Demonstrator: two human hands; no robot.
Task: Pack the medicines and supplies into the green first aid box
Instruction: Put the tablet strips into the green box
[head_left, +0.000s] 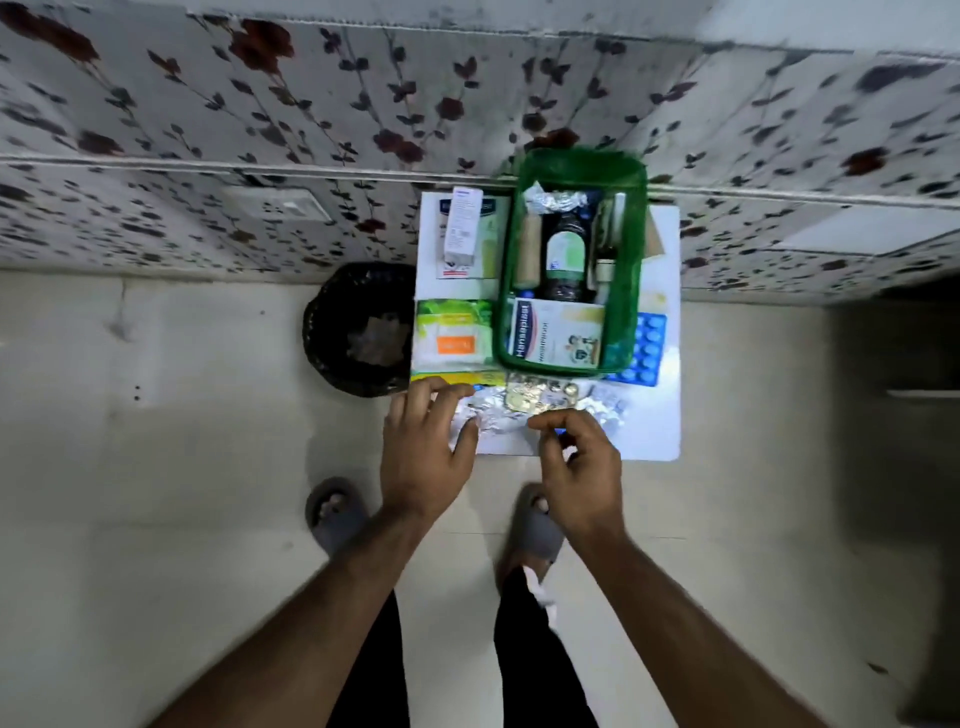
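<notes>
The green first aid box (631, 291) stands open on a small white table (660, 426). Inside lie a dark bottle (565, 260), a Hansaplast carton (556, 332), a beige roll (528, 249) and crumpled foil (553, 200). Silver and gold tablet strips (540, 397) lie at the table's front edge. My left hand (428, 441) rests flat, fingers spread, on silver strips (485, 415). My right hand (579, 457) hovers curled over the strips beside it; whether it grips one is unclear. A blue tablet strip (647, 353) sits to the right of the box.
Left of the box lie a white carton (461, 228) on a larger pack and a green-and-orange sachet pack (454, 338). A black-lined bin (358, 330) stands on the floor at the table's left. A flowered wall rises behind. My slippered feet stand below the table.
</notes>
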